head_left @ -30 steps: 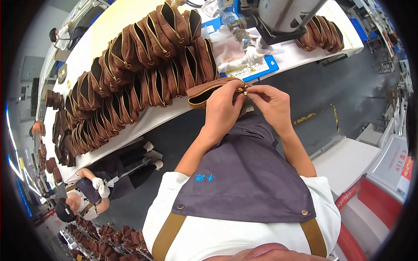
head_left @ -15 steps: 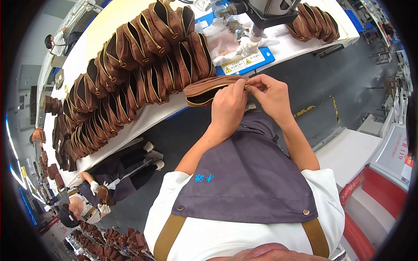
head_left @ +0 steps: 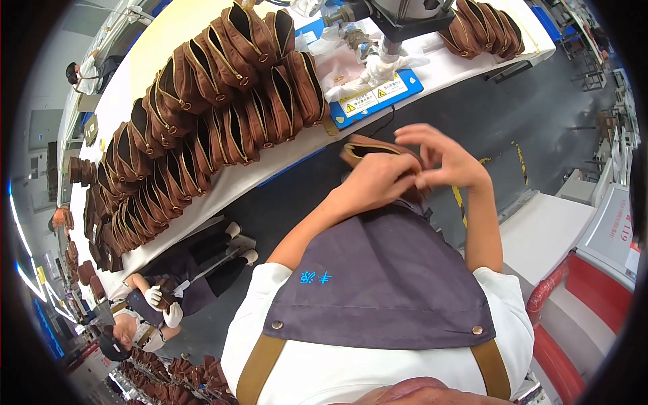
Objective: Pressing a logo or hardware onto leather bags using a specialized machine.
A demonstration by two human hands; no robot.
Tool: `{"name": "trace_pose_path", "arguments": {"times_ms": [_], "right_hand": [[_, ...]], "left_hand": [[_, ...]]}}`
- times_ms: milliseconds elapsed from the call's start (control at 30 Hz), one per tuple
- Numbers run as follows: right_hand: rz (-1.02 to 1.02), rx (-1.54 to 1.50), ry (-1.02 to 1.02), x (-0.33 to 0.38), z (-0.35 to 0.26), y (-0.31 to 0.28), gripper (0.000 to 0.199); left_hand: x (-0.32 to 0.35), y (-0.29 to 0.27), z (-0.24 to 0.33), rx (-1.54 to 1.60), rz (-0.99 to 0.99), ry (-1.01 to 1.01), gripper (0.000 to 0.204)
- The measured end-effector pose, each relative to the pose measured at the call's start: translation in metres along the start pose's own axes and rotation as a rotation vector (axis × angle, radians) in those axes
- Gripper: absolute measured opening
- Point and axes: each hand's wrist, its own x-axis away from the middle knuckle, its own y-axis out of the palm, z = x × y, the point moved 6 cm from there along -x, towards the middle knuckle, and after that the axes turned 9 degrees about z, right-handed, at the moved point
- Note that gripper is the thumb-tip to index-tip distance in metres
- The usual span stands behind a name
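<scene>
A brown zip pouch (head_left: 361, 146) with a gold-toned zip hangs in front of my apron, beyond the table's edge. My left hand (head_left: 381, 177) is closed round its near side and hides much of it. At the pouch's right end is my right hand (head_left: 451, 160), slightly blurred, its fingers and thumb spread apart in a curve. The thumb comes close to my left fingertips; whether it touches the pouch I cannot tell. Part of the zip's gold edge shows at the pouch's left end, with a dark inside.
Rows of similar brown pouches (head_left: 202, 125) with gaping zips stand on the white table (head_left: 297, 156). A machine (head_left: 405, 17) rises over a blue base (head_left: 412, 82). More pouches (head_left: 482, 30) stand beyond it. A co-worker in white gloves (head_left: 154, 295) handles a brown item at the left.
The pouch has come nearer to me and turned, away from the table's edge. My right hand has left its pinch at the zip's end and spread its fingers. My left hand still holds on.
</scene>
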Motion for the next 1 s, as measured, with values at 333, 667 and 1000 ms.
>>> {"name": "trace_pose_path", "arguments": {"times_ms": [333, 667, 1000], "right_hand": [[-0.465, -0.028, 0.376, -0.025, 0.039, 0.006, 0.053], [-0.062, 0.14, 0.102, -0.101, -0.017, -0.028, 0.048], [0.012, 0.02, 0.176, -0.126, -0.015, -0.042, 0.049]], "left_hand": [[-0.03, -0.017, -0.021, 0.078, -0.032, 0.087, 0.008], [-0.081, -0.08, -0.076, 0.311, 0.227, -0.292, 0.019], [-0.105, -0.088, -0.103, 0.45, 0.23, -0.504, 0.012]]}}
